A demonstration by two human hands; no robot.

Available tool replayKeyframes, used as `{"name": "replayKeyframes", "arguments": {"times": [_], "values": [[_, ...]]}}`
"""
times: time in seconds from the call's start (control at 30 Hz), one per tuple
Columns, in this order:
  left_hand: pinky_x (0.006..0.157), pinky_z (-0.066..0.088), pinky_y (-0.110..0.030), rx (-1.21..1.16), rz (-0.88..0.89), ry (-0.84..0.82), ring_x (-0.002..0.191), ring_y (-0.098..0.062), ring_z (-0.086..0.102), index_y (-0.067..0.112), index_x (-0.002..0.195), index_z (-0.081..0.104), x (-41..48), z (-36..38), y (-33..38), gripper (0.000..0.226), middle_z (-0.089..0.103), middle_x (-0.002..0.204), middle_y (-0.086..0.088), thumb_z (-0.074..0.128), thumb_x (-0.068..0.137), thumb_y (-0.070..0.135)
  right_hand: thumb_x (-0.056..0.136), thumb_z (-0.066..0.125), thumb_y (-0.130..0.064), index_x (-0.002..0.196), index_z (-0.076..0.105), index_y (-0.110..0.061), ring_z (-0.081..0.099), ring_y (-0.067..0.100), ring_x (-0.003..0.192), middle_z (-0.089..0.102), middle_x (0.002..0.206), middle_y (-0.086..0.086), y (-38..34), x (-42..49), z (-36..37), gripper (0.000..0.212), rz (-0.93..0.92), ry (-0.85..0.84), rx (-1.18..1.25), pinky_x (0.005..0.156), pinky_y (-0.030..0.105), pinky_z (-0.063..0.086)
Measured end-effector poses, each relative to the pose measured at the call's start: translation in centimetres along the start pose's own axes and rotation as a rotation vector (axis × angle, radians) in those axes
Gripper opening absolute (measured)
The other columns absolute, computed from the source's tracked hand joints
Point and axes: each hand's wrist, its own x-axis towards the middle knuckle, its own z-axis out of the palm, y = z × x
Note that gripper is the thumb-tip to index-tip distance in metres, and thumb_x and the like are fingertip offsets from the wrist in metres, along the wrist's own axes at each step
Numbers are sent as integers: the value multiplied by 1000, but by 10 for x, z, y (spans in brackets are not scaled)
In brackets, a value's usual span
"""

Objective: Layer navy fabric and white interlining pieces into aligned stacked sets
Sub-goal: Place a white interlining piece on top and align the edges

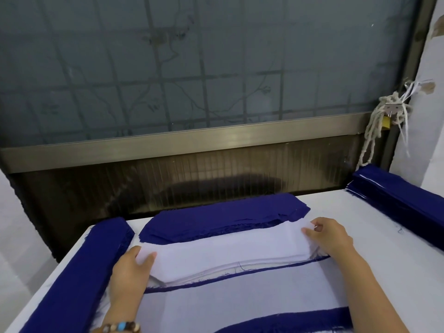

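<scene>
Head view: my left hand (131,267) grips the left end of the interlining (221,255), thumb lying on top. My right hand (329,236) pinches the right end, fingers bent over its edge. The white strip stretches between them and dips a little in the middle. It lies over a navy piece (240,276), whose frayed edge shows just along its near side. On the white table (372,236), a navy stack (216,217) sits at 12 o'clock, just beside the strip. A long left stack (79,272) runs at 9 o'clock beside my left hand. A right stack (396,205) lies at 2 o'clock, well apart. More navy cloth (288,323) shows at 6 o'clock. A bead bracelet (120,327) is on my left wrist.
</scene>
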Motion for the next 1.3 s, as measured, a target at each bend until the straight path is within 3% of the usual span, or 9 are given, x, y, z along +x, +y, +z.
{"name": "replayKeyframes", "arguments": {"times": [0.1,0.27,0.43,0.57,0.7,0.87,1.07,1.2,1.3], "values": [[76,40,-37,-59,32,35,86,-25,53,11,91,59,4,0,-2,16,62,98,-13,61,93,27,92,57,-41,114,59,-24,52,20,101,62,112,-3,-1,0,2,27,16,33,-7,94,36,37],[80,45,-40,-59,72,141,94,-31,59,1,110,66,5,-5,4,30,66,105,-18,61,93,25,96,53,-35,104,55,-22,52,22,93,64,105,2,-4,4,1,16,-12,147,62,90,38,39],[78,48,-41,-206,158,246,88,-26,59,0,109,66,-1,-23,20,31,68,101,-17,61,93,26,96,54,-30,107,54,-18,58,22,85,65,88,4,-14,4,-8,16,-77,252,246,86,39,49],[85,47,-40,-252,128,186,98,-28,60,2,118,63,-9,-41,28,37,66,109,-14,63,92,28,95,55,-30,109,55,-19,59,20,83,66,90,3,-3,-3,-19,18,-70,271,242,79,34,49],[75,42,-33,-260,166,131,80,-17,56,14,95,63,-30,-53,23,15,61,83,1,62,92,29,96,54,-30,105,55,-23,59,17,79,63,80,-3,14,-20,-32,12,-97,224,170,75,31,48],[60,39,-27,-242,155,83,70,-14,57,14,86,65,-52,-59,10,19,63,71,-3,61,92,32,96,53,-32,99,53,-26,59,15,78,64,76,-6,31,-43,-40,7,-86,149,175,76,34,50],[72,40,-32,-204,8,-32,71,-15,57,19,80,59,-74,-58,-13,21,65,74,-2,63,90,37,96,52,-31,93,56,-23,59,19,79,64,83,-3,58,-74,-32,9,-101,92,180,77,38,50],[83,48,-39,-144,43,-68,79,-18,62,16,95,65,-90,-42,-31,27,67,80,-2,55,94,41,98,48,-28,93,55,-23,57,18,72,64,77,0,69,-86,-20,10,-164,152,191,76,39,49],[71,49,-35,-172,81,-7,70,-18,62,22,104,60,-97,-38,-30,21,64,69,-2,54,94,40,96,50,-33,93,53,-24,56,20,68,60,70,4,69,-91,-19,10,-208,187,160,69,36,46]]}}
